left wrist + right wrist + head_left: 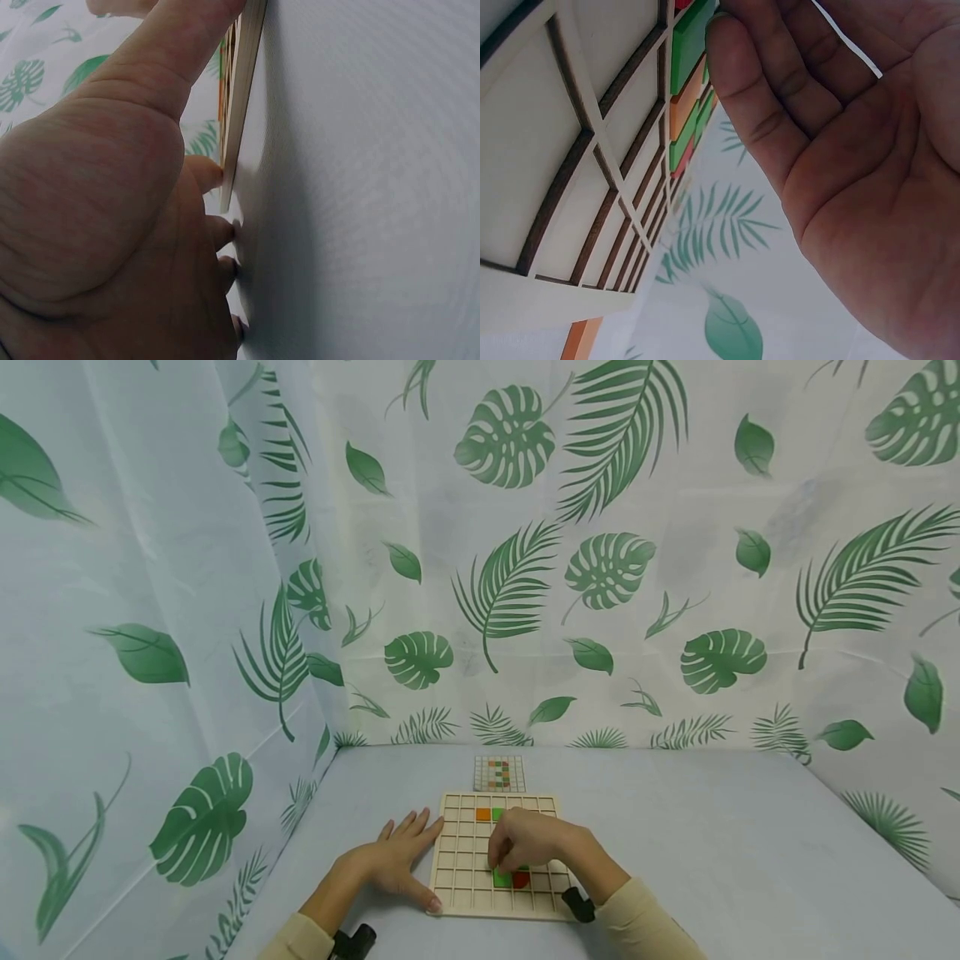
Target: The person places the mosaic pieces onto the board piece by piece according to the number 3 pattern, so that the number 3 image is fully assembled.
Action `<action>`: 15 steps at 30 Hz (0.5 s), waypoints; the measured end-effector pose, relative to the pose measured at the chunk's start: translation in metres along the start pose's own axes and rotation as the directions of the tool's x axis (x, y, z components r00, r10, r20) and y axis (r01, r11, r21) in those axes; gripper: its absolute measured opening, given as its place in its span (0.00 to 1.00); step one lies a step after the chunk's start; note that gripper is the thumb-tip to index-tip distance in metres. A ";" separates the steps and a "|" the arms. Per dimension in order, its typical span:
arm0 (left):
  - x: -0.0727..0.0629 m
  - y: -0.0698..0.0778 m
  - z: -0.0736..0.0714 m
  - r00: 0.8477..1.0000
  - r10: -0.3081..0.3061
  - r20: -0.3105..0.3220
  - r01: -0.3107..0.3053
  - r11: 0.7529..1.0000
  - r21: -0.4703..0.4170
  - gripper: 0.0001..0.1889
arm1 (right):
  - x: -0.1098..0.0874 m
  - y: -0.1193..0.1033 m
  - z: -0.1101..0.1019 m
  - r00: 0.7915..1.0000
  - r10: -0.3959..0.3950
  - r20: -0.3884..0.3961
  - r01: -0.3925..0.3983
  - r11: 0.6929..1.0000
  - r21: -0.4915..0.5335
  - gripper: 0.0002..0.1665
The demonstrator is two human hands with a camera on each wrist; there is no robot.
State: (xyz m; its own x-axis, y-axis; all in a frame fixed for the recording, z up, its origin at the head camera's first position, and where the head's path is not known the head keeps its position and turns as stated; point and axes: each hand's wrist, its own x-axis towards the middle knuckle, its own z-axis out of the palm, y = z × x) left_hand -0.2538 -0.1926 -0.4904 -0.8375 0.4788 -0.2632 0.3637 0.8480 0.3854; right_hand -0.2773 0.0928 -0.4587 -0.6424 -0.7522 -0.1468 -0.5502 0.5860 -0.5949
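Observation:
A wooden grid board (465, 902) lies on the table with coloured square tiles in some cells. My left hand (396, 862) rests spread at the board's left edge, its thumb at the near left corner. In the left wrist view the other fingertips touch the table beside the board's side. Over the middle of the board, my right hand (528, 837) has its fingers bent down, tips right at a green tile (502, 879). A red tile (521, 880) sits just right of that. I cannot tell whether a tile is between the right fingertips. An orange tile (483, 814) lies in the far row.
Behind the board lies a small card (499, 774) printed with a coloured grid pattern. Leaf-printed curtains (600, 610) stand at the back and sides of the pale table (720, 843). Dark wrist cameras (578, 904) are strapped on both wrists.

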 end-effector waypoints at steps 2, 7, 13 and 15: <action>0.000 0.000 0.000 1.000 0.000 0.000 0.000 1.000 0.005 0.70 | 0.000 0.000 0.000 1.000 -0.002 0.002 0.002 1.000 0.005 0.08; 0.000 -0.001 0.001 1.000 -0.005 0.002 0.005 1.000 0.014 0.70 | 0.000 0.000 0.001 1.000 -0.012 0.007 0.012 1.000 0.004 0.09; 0.002 -0.001 0.002 1.000 -0.013 0.003 0.013 1.000 0.018 0.70 | -0.001 -0.001 0.002 1.000 -0.016 0.011 0.016 1.000 -0.004 0.09; 0.002 -0.001 0.003 1.000 -0.015 0.002 0.015 1.000 0.019 0.70 | -0.001 0.000 0.002 1.000 -0.011 0.008 0.011 1.000 -0.009 0.10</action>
State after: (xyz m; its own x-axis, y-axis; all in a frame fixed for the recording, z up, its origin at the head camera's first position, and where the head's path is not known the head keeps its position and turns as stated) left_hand -0.2549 -0.1916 -0.4938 -0.8420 0.4663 -0.2712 0.3587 0.8595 0.3641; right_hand -0.2754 0.0923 -0.4601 -0.6318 -0.7612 -0.1466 -0.5623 0.5802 -0.5893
